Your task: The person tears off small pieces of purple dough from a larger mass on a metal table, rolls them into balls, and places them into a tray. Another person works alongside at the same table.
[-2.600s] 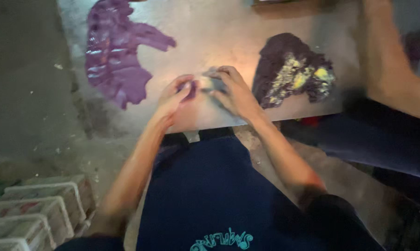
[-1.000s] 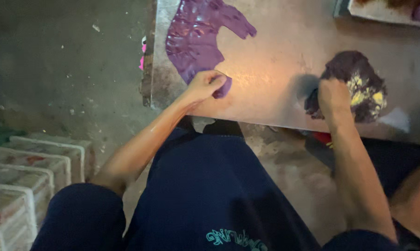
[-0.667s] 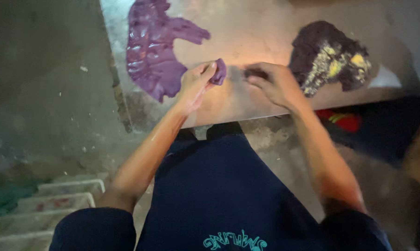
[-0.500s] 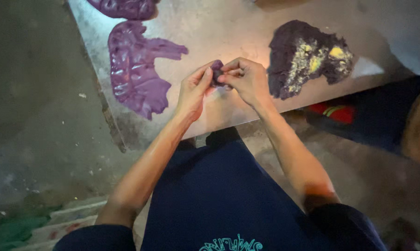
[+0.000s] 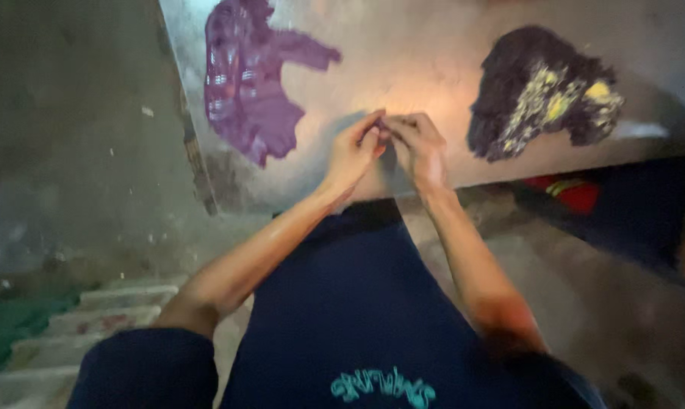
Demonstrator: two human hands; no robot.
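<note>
Item: a small purple lump (image 5: pixel 383 130), mostly hidden, which we pinch between the fingertips of our left hand (image 5: pixel 354 151) and right hand (image 5: pixel 418 144), both closed on it just above the near edge of the metal bench (image 5: pixel 433 60). Toward the bench's left edge we note a flat, ragged purple sheet (image 5: pixel 248 76); toward its right edge, a dark purple heap flecked yellow (image 5: pixel 539 91).

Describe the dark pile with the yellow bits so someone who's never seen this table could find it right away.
Start at the shiny metal table in front of the person. The pile lies near the table's front edge, to the right of the right hand, which meets the left hand at the fingertips. It is a dark purple, almost black mound flecked with yellow, unlike the flat, lighter purple sheet on the left.
</note>
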